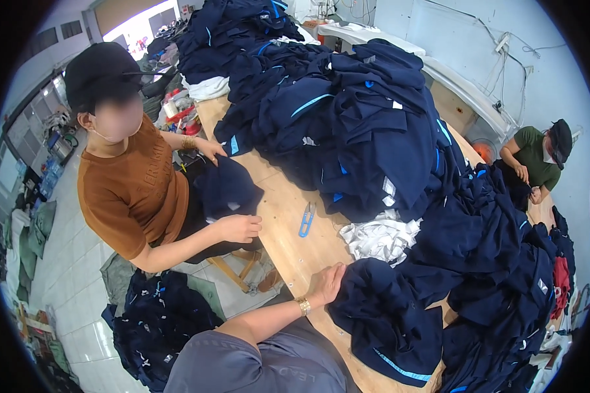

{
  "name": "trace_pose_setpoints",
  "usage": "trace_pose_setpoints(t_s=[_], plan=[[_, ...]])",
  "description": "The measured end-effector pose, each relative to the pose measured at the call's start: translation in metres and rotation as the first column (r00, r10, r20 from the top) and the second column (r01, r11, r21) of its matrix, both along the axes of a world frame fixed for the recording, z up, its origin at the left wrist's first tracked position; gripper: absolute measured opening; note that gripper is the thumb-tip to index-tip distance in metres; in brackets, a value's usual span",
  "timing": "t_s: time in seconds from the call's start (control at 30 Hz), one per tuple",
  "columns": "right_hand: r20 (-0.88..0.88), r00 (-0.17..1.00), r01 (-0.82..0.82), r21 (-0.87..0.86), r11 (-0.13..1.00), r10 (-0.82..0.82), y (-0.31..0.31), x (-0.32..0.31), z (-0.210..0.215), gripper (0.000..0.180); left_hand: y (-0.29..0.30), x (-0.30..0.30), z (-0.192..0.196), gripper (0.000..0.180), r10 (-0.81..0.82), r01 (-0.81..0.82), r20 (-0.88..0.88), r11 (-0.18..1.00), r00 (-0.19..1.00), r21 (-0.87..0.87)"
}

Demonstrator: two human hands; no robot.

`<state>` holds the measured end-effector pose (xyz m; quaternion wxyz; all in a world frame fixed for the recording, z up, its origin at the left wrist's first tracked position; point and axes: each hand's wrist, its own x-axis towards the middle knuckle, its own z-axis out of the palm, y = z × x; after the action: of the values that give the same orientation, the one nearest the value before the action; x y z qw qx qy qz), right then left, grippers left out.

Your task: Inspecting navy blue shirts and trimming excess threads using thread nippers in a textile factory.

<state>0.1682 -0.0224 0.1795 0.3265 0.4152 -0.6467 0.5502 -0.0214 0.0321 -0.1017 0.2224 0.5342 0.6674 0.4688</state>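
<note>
My left hand (326, 284), with a gold-coloured watch at the wrist, is at the table edge. Its fingers are bent together against the near edge of a dark navy garment (390, 318) and look closed on the cloth; the fingertips are partly hidden. This garment lies bunched and has a light blue stripe along its lower side. My right hand does not show. Beyond my left hand, a pair of blue-handled thread snips (306, 220) lies on the bare wood. Crumpled white material (381, 237) sits between the garment and the large heap.
A tall pile of navy garments (373, 124) covers much of the wooden table (282, 196). Across the left corner a person in brown (131, 190) handles a navy piece. Another person in green (536, 157) works at far right. More garments (157, 327) lie on the floor.
</note>
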Motion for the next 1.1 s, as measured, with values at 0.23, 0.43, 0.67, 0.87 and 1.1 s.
trace_pose_setpoints(t_s=[0.23,0.43,0.67,0.87,1.1], plan=[[-0.078,0.951,0.269,-0.274,0.923,-0.3,-0.019,0.014,-0.017,0.025,0.002,-0.001,-0.012,0.036,-0.004,0.004,-0.022,1.0,1.0,0.009],[-0.073,0.962,0.234,-0.276,0.932,-0.263,-0.019,0.013,-0.016,0.025,0.003,-0.001,-0.018,0.036,-0.021,0.021,-0.003,1.0,1.0,0.006],[-0.074,0.97,0.202,-0.279,0.939,-0.231,-0.017,0.01,-0.016,0.025,0.003,0.0,-0.022,0.035,-0.012,0.013,-0.016,0.999,1.0,0.034],[-0.076,0.976,0.175,-0.271,0.947,-0.202,-0.013,0.003,-0.015,0.025,0.001,-0.001,-0.014,0.034,-0.018,0.018,-0.041,1.0,0.999,-0.004],[-0.1,0.989,0.079,-0.275,0.958,-0.11,-0.005,-0.009,-0.016,0.025,0.004,-0.001,-0.021,0.029,0.019,-0.016,-0.084,0.999,0.996,0.041]])
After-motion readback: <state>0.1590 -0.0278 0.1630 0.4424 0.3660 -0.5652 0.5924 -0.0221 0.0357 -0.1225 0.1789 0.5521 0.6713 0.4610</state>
